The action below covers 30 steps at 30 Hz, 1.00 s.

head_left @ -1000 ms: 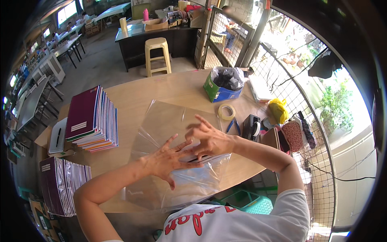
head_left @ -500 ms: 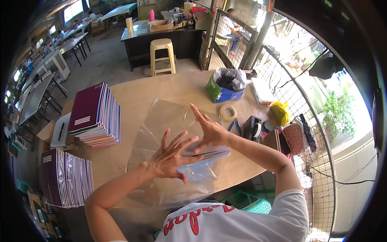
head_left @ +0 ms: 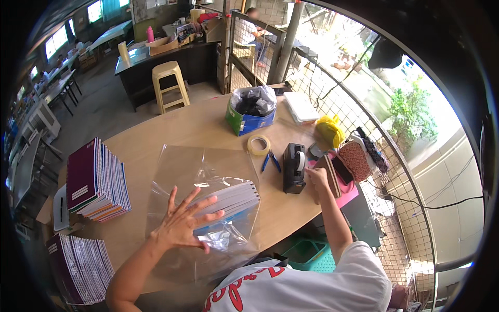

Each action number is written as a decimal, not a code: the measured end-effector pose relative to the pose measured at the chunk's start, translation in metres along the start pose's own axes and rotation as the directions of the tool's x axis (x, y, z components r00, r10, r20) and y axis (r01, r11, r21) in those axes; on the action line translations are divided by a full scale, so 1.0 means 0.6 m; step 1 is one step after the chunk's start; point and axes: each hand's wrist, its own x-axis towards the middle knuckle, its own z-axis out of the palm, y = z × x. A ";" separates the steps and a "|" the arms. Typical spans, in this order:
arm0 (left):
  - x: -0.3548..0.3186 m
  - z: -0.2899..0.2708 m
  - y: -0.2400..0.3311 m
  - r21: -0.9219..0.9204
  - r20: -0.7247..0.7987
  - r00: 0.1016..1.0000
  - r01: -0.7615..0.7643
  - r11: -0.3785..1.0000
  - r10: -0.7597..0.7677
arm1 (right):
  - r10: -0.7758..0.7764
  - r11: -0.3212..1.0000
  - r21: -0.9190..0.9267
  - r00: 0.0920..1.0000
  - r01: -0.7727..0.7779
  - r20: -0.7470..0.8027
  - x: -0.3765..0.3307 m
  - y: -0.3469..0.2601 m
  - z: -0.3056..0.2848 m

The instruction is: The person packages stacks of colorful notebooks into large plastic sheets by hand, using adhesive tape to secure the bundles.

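Note:
A stack of notebooks lies wrapped in a clear plastic sheet on the wooden table. My left hand presses flat on the folded plastic over the stack, fingers spread. My right hand is out to the right, its fingers at the black tape dispenser. Whether the fingers pinch tape is too small to tell.
A tall pile of maroon notebooks stands at the left, and another pile sits lower left. A tape roll, blue pliers, a green-blue box with a black bag, a yellow object and a wire fence are on the right.
My right hand has left the plastic-wrapped stack and moved right to the tape dispenser. My left hand stays pressing on the wrap.

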 end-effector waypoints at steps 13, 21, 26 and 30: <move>-0.002 -0.015 -0.001 -0.018 0.100 0.995 0.026 0.999 -0.024 | 0.459 0.357 0.771 0.818 -0.527 0.347 -0.185 0.052 0.124; -0.013 -0.017 -0.007 -0.014 0.086 0.996 0.016 1.000 -0.014 | -0.711 0.535 0.845 0.537 -0.007 0.455 -0.368 -0.249 0.090; 0.000 -0.038 0.004 -0.026 0.117 0.993 -0.001 1.000 0.004 | -0.660 0.517 0.295 0.154 0.804 0.735 -0.438 -0.414 0.143; -0.002 -0.055 0.041 0.050 0.102 0.995 0.016 0.999 -0.021 | -0.513 0.308 -0.101 0.255 0.946 0.820 -0.446 -0.425 0.153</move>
